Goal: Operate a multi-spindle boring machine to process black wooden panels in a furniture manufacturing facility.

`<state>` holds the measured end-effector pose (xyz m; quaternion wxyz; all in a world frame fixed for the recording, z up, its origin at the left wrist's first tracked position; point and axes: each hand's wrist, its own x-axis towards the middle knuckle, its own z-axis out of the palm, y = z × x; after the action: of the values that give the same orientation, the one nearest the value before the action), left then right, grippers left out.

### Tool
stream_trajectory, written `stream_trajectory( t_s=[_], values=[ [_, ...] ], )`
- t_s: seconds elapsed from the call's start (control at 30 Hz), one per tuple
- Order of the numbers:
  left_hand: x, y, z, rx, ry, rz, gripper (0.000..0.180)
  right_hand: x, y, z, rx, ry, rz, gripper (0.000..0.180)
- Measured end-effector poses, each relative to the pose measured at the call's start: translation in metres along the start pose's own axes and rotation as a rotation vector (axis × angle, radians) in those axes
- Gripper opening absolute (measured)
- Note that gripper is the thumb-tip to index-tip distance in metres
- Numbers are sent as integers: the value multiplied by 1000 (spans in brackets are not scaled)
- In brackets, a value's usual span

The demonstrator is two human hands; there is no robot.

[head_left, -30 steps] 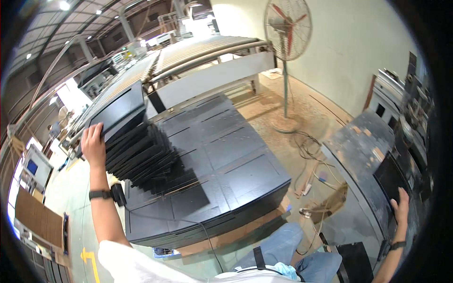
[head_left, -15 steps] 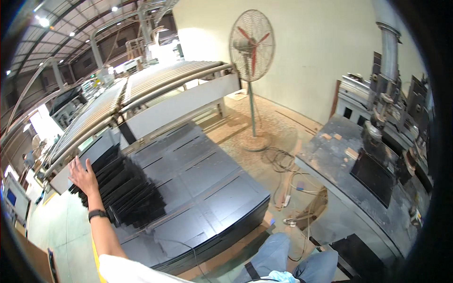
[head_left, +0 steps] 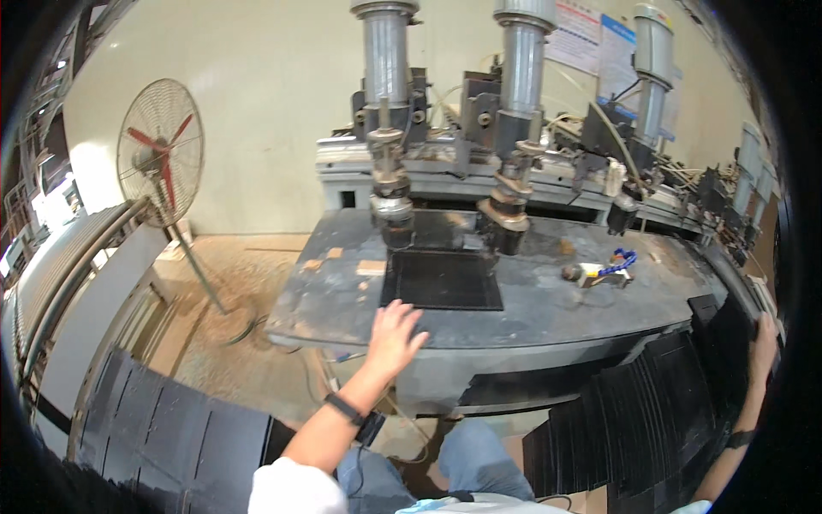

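while the left hand reaches out with its fingers spread wide and nothing in it, the black panel lies flat on the grey machine table, just past the fingertips and under the drill heads. to do this well, the hand should come in low from the near edge and stay away from those heads. it should slide the panel by its near edge, keeping it flat and square. the right hand is far to the right, resting on the top edge of a stack of black panels; i cannot tell how tight its grip is.
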<state>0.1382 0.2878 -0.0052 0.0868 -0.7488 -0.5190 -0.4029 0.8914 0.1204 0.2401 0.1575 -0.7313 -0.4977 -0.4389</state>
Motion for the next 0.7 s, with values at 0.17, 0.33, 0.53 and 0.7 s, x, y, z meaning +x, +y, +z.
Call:
stream_trajectory(
  t_s=[0.17,0.33,0.53,0.7],
  values=[
    [43,11,96,228,-195,-125,70,32,-244,-109,523,-53,-438,37],
    [17,39,60,175,-189,-52,74,26,-415,-55,782,-147,-846,36],
    [-103,42,-57,267,-77,216,35,-56,-552,40,935,-104,-740,25],
    [-144,62,-200,466,-115,247,31,-77,-598,102,968,-245,-910,44]
  ],
)
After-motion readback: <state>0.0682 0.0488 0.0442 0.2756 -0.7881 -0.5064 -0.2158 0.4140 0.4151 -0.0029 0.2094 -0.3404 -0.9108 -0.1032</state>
